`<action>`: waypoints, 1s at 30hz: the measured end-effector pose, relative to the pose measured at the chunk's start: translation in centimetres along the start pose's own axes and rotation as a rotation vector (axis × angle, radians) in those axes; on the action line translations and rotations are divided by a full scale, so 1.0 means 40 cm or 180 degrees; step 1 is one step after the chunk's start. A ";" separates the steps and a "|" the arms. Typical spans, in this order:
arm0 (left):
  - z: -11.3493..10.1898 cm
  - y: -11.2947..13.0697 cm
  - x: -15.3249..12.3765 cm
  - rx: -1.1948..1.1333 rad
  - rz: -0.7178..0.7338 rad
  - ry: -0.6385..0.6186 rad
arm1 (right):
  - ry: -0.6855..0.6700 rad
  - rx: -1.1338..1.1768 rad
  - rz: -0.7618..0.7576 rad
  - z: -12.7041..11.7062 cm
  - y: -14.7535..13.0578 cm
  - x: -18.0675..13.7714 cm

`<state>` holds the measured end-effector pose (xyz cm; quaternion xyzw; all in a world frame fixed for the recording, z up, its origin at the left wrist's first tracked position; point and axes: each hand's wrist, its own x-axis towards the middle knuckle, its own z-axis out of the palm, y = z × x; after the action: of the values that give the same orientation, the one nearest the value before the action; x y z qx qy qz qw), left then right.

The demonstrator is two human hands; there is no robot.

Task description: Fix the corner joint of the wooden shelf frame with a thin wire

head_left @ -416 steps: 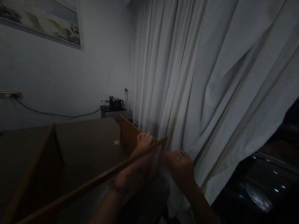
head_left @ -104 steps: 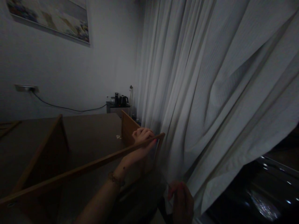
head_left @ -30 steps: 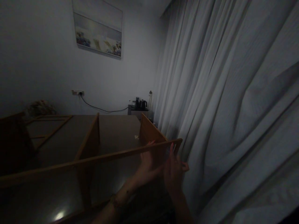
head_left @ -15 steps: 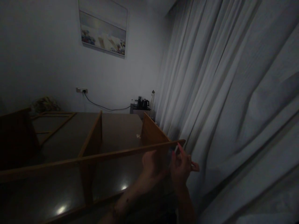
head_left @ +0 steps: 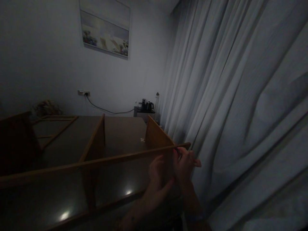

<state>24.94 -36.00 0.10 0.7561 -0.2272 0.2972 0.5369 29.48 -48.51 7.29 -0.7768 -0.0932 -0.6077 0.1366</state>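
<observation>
A wooden shelf frame [head_left: 130, 158] lies on its side, with upright boards joined to a long rail. At its right end, my left hand [head_left: 156, 183] is around the front of the wooden end board [head_left: 157, 133], below the rail, with the thumb apart from the fingers. My right hand [head_left: 184, 163] is closed in a pinch against the underside of the rail near its right tip. Something small and dark shows between those fingers; its kind is unclear in the dim light. A pinkish-brown end [head_left: 197, 163] juts out to the right of that hand.
A dark glossy tabletop [head_left: 122, 128] lies under the frame. Another wooden frame [head_left: 59, 128] rests at the far left, near dried flowers [head_left: 47, 108]. Grey curtains [head_left: 216, 96] hang close on the right. A black kettle [head_left: 149, 106] stands on a cabinet at the back.
My right hand has moved slightly left and up, closer against the rail. My left hand has shifted a little right, and its fingers are more bent. The frame has stayed put.
</observation>
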 end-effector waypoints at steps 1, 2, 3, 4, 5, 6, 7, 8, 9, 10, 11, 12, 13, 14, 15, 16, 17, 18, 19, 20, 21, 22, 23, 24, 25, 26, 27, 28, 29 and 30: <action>0.000 0.007 -0.001 -0.0051 -0.0047 -0.0082 | -0.0030 0.0037 -0.0028 0.000 0.002 0.002; 0.000 0.012 -0.003 -0.0093 -0.0085 -0.0146 | -0.0075 0.0054 -0.0048 -0.002 0.004 0.005; -0.001 0.016 -0.005 -0.0118 -0.0104 -0.0180 | -0.0123 0.0046 -0.0070 -0.005 0.007 0.008; -0.002 0.017 -0.008 -0.0121 -0.0108 -0.0199 | -0.0167 0.0011 -0.0094 -0.008 0.010 0.013; -0.002 0.015 -0.010 -0.0107 -0.0104 -0.0210 | -0.0207 -0.0042 -0.0133 -0.012 0.013 0.017; -0.001 0.011 -0.012 -0.0082 -0.0097 -0.0221 | -0.0245 -0.0102 -0.0187 -0.017 0.018 0.023; 0.001 0.006 -0.014 -0.0056 -0.0096 -0.0205 | -0.0269 -0.0154 -0.0268 -0.021 0.023 0.029; 0.004 0.001 -0.015 -0.0038 -0.0111 -0.0190 | -0.0285 -0.0187 -0.0383 -0.025 0.028 0.035; 0.006 -0.003 -0.016 -0.0031 -0.0133 -0.0194 | -0.0298 -0.0208 -0.0521 -0.028 0.034 0.041; 0.009 -0.007 -0.017 -0.0036 -0.0158 -0.0195 | -0.0319 -0.0229 -0.0661 -0.030 0.041 0.047; 0.012 -0.008 -0.017 -0.0046 -0.0170 -0.0191 | -0.0347 -0.0248 -0.0795 -0.031 0.048 0.053; 0.013 -0.007 -0.018 -0.0061 -0.0164 -0.0188 | -0.0392 -0.0268 -0.0901 -0.032 0.055 0.059; 0.014 -0.005 -0.019 -0.0078 -0.0145 -0.0178 | -0.0459 -0.0285 -0.0978 -0.033 0.062 0.064; 0.015 -0.001 -0.020 -0.0089 -0.0128 -0.0175 | -0.0537 -0.0303 -0.1037 -0.034 0.068 0.069; 0.014 0.005 -0.021 -0.0100 -0.0131 -0.0184 | -0.0603 -0.0322 -0.1085 -0.035 0.074 0.074; 0.013 0.010 -0.023 -0.0109 -0.0152 -0.0216 | -0.0648 -0.0336 -0.1140 -0.037 0.078 0.078; 0.012 0.015 -0.024 -0.0120 -0.0179 -0.0251 | -0.0663 -0.0351 -0.1207 -0.039 0.082 0.083; 0.010 0.020 -0.025 -0.0132 -0.0201 -0.0270 | -0.0650 -0.0377 -0.1295 -0.041 0.084 0.088; 0.009 0.023 -0.025 -0.0140 -0.0212 -0.0266 | -0.0601 -0.0417 -0.1399 -0.043 0.085 0.092; 0.008 0.025 -0.026 -0.0149 -0.0201 -0.0242 | -0.0546 -0.0470 -0.1498 -0.045 0.085 0.095; 0.008 0.026 -0.026 -0.0159 -0.0176 -0.0215 | -0.0484 -0.0525 -0.1590 -0.046 0.086 0.098; 0.008 0.027 -0.026 -0.0172 -0.0148 -0.0193 | -0.0430 -0.0580 -0.1668 -0.046 0.086 0.100; 0.008 0.027 -0.026 -0.0191 -0.0137 -0.0184 | -0.0393 -0.0618 -0.1711 -0.045 0.088 0.100; 0.009 0.027 -0.026 -0.0211 -0.0134 -0.0181 | -0.0383 -0.0630 -0.1714 -0.043 0.090 0.099; 0.010 0.027 -0.026 -0.0229 -0.0136 -0.0166 | -0.0412 -0.0617 -0.1697 -0.039 0.095 0.098; 0.010 0.027 -0.026 -0.0245 -0.0142 -0.0144 | -0.0480 -0.0601 -0.1710 -0.036 0.101 0.096; 0.011 0.028 -0.027 -0.0253 -0.0148 -0.0120 | -0.0565 -0.0595 -0.1753 -0.031 0.109 0.094; 0.011 0.029 -0.027 -0.0257 -0.0146 -0.0097 | -0.0661 -0.0600 -0.1826 -0.027 0.118 0.092; 0.011 0.031 -0.027 -0.0257 -0.0127 -0.0078 | -0.0744 -0.0618 -0.1921 -0.022 0.127 0.091; 0.010 0.032 -0.027 -0.0257 -0.0092 -0.0066 | -0.0805 -0.0649 -0.2018 -0.018 0.136 0.089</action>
<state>23.40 -36.78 0.10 0.7401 -0.2336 0.2721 0.5689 31.37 -53.95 10.38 -0.7879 -0.2847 -0.5251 -0.1496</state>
